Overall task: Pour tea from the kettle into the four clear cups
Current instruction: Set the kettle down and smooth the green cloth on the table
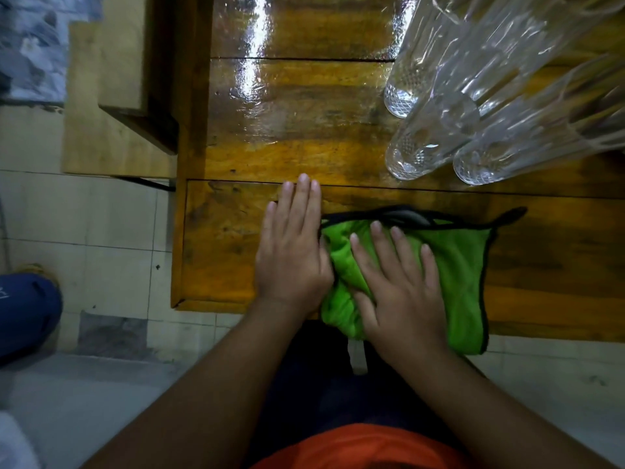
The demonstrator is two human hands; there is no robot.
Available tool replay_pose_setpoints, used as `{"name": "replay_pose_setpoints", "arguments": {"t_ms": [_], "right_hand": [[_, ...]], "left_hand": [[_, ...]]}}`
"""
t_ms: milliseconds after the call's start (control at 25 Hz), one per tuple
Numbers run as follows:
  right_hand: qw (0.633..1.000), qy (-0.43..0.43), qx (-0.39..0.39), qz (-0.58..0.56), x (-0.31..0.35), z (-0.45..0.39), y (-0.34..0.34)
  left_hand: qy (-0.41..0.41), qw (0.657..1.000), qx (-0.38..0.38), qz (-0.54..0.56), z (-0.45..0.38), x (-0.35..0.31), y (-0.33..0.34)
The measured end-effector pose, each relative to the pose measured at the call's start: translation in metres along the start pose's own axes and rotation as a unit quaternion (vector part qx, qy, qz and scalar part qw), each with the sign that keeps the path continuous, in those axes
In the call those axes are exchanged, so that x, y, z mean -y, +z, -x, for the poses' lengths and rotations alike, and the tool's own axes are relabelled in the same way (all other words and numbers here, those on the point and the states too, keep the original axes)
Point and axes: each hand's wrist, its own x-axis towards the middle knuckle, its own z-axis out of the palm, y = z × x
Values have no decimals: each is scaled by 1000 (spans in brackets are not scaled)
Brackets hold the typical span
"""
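Observation:
Three clear patterned glass cups stand on the wooden table at the upper right: one farther back (402, 96), one nearer (411, 154), one to its right (487, 164). All look empty; their tops run out of frame. No kettle is in view. My left hand (291, 252) lies flat on the table near its front edge, fingers together, touching the left edge of a green cloth (456, 265). My right hand (399, 282) rests flat on that cloth with fingers spread, pressing it down.
The glossy wooden table (287, 113) has its left edge near the middle of the frame. A wooden stool or bench (118, 89) stands to the left over a tiled floor. A blue object (23, 313) lies on the floor at the far left.

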Motion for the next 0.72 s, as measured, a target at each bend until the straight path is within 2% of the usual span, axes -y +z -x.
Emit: {"name": "replay_pose_setpoints", "arguments": {"t_ms": [240,440,640,720], "right_hand": [[999,20,-33,-20,-1,-45,-13],[1000,-2,14,6,-20,27,3],[998,37,-34,-24,-9,-44,-13],[999,33,-38,-16,-18,-31,-7]], "left_hand": [[-5,999,-23,-34,-1,3,8],[-4,999,-14,-43,-1,3,9],[-5,999,-14,-46,-2,2,9],[-5,999,-16,-43,-2,2,9]]}}
